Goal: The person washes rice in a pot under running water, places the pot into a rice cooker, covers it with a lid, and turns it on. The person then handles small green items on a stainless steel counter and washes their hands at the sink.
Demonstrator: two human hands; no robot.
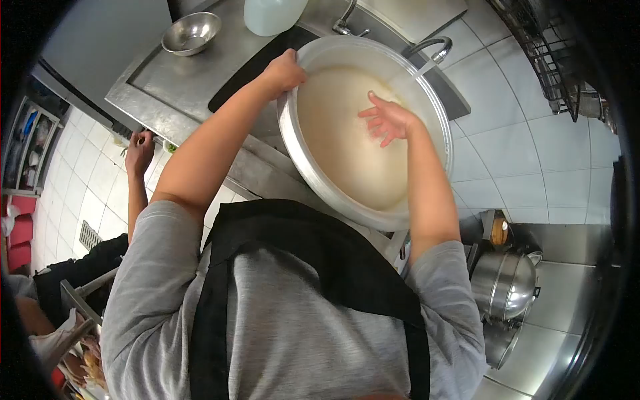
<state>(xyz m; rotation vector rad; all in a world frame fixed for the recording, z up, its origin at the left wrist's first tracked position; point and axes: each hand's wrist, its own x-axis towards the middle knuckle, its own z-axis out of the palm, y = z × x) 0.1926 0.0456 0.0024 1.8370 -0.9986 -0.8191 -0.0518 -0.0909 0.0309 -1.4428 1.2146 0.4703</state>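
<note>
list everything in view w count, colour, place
large pot: one, silver, centre
cloudy liquid: one pool, off-white, inside it
bowl: one, silver, counter
container: one, translucent, top
taps: two, silver, top
rack: one, dark, upper right
steel pots: several, silver, right
co-worker's hand: one, left
apron: one, black, worn
left hand: one, bare, gripping pot rim
right hand: one, bare, open over liquid
</note>
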